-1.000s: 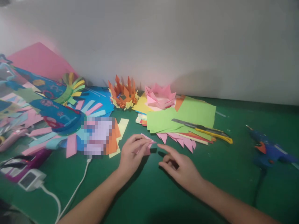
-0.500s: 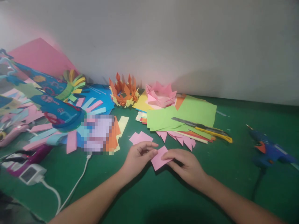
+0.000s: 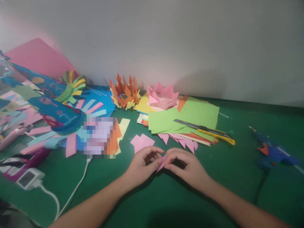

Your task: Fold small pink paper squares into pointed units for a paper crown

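A small piece of pink paper (image 3: pixel 161 164) is pinched between both hands above the green table, bent along its middle and partly hidden by fingers. My left hand (image 3: pixel 144 163) grips its left side with thumb and fingertips. On the other side, my right hand (image 3: pixel 186 163) pinches it, thumb below and index finger on top. Just beyond the left hand lie more pink paper squares (image 3: pixel 142 142). Pink folded triangles (image 3: pixel 188 144) stick out from under a stack of green paper (image 3: pixel 201 110), on which a yellow utility knife (image 3: pixel 213 133) rests.
Behind stand a pink paper crown (image 3: pixel 162 96) and an orange paper crown (image 3: pixel 125 93). Blue cone hats (image 3: pixel 61 114) with paper fringes fill the left side, near a white cable (image 3: pixel 79 186) and a plug adapter (image 3: pixel 30 179). At right lies a blue glue gun (image 3: pixel 273 152).
The pink paper square, flatter and more visible before, is now bent between my fingers. My right hand has moved slightly left, closer to my left hand.
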{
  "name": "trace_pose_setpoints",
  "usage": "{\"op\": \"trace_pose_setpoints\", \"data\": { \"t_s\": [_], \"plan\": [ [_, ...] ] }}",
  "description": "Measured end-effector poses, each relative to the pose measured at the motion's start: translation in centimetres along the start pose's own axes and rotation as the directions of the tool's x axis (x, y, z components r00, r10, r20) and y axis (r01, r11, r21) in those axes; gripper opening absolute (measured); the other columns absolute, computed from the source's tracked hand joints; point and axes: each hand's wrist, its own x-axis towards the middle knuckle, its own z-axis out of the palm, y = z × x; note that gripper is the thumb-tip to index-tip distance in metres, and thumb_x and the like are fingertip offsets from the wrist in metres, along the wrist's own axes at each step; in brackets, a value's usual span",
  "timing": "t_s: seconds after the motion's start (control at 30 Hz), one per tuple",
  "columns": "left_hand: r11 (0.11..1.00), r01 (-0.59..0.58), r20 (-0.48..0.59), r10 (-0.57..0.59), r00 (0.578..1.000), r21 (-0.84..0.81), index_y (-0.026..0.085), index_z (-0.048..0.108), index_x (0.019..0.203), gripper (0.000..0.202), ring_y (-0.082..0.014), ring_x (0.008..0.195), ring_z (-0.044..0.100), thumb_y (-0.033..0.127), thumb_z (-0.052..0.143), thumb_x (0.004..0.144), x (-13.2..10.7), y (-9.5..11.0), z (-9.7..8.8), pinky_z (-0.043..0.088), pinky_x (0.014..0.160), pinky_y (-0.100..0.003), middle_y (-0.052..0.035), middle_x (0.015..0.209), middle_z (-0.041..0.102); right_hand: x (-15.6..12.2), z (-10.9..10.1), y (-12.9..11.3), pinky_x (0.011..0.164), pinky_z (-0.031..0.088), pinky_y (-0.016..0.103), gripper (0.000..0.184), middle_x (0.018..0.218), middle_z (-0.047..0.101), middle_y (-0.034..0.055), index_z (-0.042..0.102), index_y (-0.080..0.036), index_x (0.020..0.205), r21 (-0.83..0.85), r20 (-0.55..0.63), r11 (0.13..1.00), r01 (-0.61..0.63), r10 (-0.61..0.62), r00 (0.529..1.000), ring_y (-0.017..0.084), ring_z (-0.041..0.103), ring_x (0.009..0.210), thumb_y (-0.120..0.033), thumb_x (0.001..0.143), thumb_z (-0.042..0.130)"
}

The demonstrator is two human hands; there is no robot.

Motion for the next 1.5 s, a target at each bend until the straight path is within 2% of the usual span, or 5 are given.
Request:
{"op": "trace_pose_setpoints", "data": {
  "t_s": [0.33, 0.67, 1.0, 1.17, 1.5],
  "plan": [
    [0.997, 0.023, 0.009, -0.022, 1.0, -0.07, 0.014, 0.06, 0.091, 0.02, -0.0098, 0.064, 0.058, 0.028, 0.065, 0.078, -0.19, 0.2, 0.4, 0.05, 0.064, -0.023, -0.0019, 0.074, 0.061, -0.33, 0.67, 0.61, 0.065, 0.05, 0.024, 0.022, 0.077, 0.054, -0.0018, 0.044, -0.022, 0.091, 0.219, -0.064, 0.955, -0.198, 0.217, 0.974, 0.012, 0.059, 0.07, -0.03, 0.081, 0.062],
    [0.998, 0.056, -0.034, -0.057, 0.998, -0.023, 0.015, 0.057, 0.093, 0.025, -0.0092, 0.065, 0.058, 0.017, 0.068, 0.072, -0.29, -0.23, 0.46, 0.049, 0.06, -0.019, 0.0004, 0.071, 0.059, -0.25, 0.5, 0.79, 0.062, 0.05, 0.023, 0.029, 0.077, 0.058, -0.0006, 0.049, -0.021, 0.104, 0.264, -0.009, 0.918, -0.297, 0.311, 0.95, 0.012, 0.06, 0.068, -0.035, 0.081, 0.061],
    [0.995, 0.033, -0.067, -0.027, 0.997, 0.095, 0.015, 0.05, 0.07, 0.019, -0.0064, 0.056, 0.052, 0.02, 0.068, 0.072, -0.25, 0.06, 0.49, 0.043, 0.053, -0.017, 0.0027, 0.067, 0.055, 0.35, -0.04, 0.19, 0.053, 0.046, 0.023, 0.027, 0.063, 0.059, -0.0005, 0.06, -0.016, 0.076, 0.24, -0.056, 0.9, -0.365, 0.388, 0.92, 0.01, 0.054, 0.053, -0.043, 0.075, 0.064],
    [0.971, 0.005, -0.082, 0.015, 0.997, 0.237, 0.014, 0.057, 0.07, 0.01, -0.0067, 0.056, 0.052, 0.017, 0.066, 0.073, -0.27, 0.31, 0.44, 0.043, 0.054, -0.018, 0.0016, 0.067, 0.058, 0.13, 0.12, -0.03, 0.051, 0.044, 0.021, 0.018, 0.055, 0.056, -0.0022, 0.062, -0.017, 0.072, 0.14, -0.151, 0.923, -0.358, 0.377, 0.914, 0.01, 0.052, 0.05, -0.034, 0.078, 0.062],
    [0.965, 0.019, -0.109, 0.011, 0.994, 0.263, 0.015, 0.057, 0.069, 0.011, -0.0062, 0.052, 0.051, 0.016, 0.068, 0.072, -0.44, 0.39, 0.48, 0.042, 0.051, -0.016, 0.0027, 0.064, 0.058, 0.23, 0.35, -0.01, 0.055, 0.048, 0.022, 0.014, 0.057, 0.059, -0.0021, 0.063, -0.018, 0.074, 0.136, -0.181, 0.933, -0.334, 0.355, 0.917, 0.011, 0.056, 0.052, -0.029, 0.08, 0.06]
  ]
}}
